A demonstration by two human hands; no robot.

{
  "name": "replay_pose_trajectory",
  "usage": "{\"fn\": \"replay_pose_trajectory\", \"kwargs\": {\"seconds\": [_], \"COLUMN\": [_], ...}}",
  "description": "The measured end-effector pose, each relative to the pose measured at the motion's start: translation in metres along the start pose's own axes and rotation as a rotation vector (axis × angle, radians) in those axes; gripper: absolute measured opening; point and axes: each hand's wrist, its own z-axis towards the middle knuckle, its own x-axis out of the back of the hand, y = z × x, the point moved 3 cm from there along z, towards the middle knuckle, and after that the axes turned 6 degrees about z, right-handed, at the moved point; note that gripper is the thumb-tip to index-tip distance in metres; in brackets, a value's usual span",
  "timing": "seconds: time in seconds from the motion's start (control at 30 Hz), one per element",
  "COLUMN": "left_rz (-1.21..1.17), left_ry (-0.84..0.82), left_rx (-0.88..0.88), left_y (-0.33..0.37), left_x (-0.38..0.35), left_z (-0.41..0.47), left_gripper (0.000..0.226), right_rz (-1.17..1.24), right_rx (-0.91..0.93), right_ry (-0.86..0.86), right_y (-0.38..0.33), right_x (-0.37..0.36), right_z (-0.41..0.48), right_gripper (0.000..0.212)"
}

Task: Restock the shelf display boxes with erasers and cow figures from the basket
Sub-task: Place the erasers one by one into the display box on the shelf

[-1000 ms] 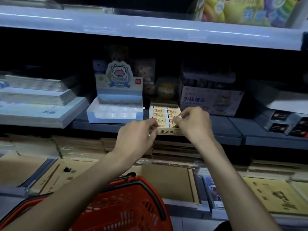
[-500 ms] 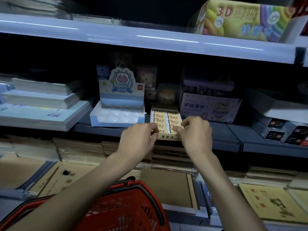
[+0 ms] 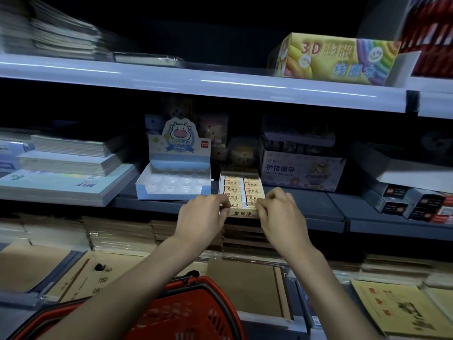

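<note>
- Cardboard eraser box (image 3: 242, 213), head view: at the front edge of the shelf (image 3: 306, 207), long axis front to back, two columns of erasers (image 3: 250, 190) inside.
- Left hand (image 3: 202, 217) pinches its front left corner and right hand (image 3: 282, 214) its front right corner, both equally near (fingertips partly hidden).
- Cow box (image 3: 169, 193) stands just left; its wells look empty and are judged next to fill.
- Basket (image 3: 191, 317) sits below the forearms, with contents indistinct and the rim cut off.

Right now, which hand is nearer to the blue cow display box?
Left. The left hand grips the front left corner of the eraser box, just in front and right of the cow display box; the right hand grips the opposite front corner, farther away.
</note>
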Motion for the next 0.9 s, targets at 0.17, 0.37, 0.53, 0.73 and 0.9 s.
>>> {"fn": "replay_pose_trajectory", "kwargs": {"seconds": [0.17,0.37,0.53,0.73,0.9], "left_rz": [-0.048,-0.154,-0.162,-0.130,-0.126], "left_ry": [-0.046,-0.050,-0.042,-0.056,-0.030], "left_rx": [0.012,0.065,0.067,0.074,0.068], "left_y": [-0.001,-0.008,-0.010,-0.007,-0.005], "left_x": [0.005,0.001,-0.003,0.001,0.002], "left_z": [0.006,0.010,0.010,0.012,0.010], "left_gripper": [0.011,0.008,0.006,0.008,0.009], "right_rz": [0.865,1.176,1.112,0.577,-0.052], "right_rx": [-0.521,-0.855,-0.937,-0.514,-0.072], "right_ry": [-0.092,-0.184,-0.219,0.050,0.131], "right_y": [0.025,0.027,0.025,0.007,-0.015], "right_x": [0.002,-0.011,-0.016,-0.005,0.001], "right_z": [0.015,0.023,0.025,0.021,-0.002], "right_gripper": [0.011,0.033,0.023,0.020,0.029]}}
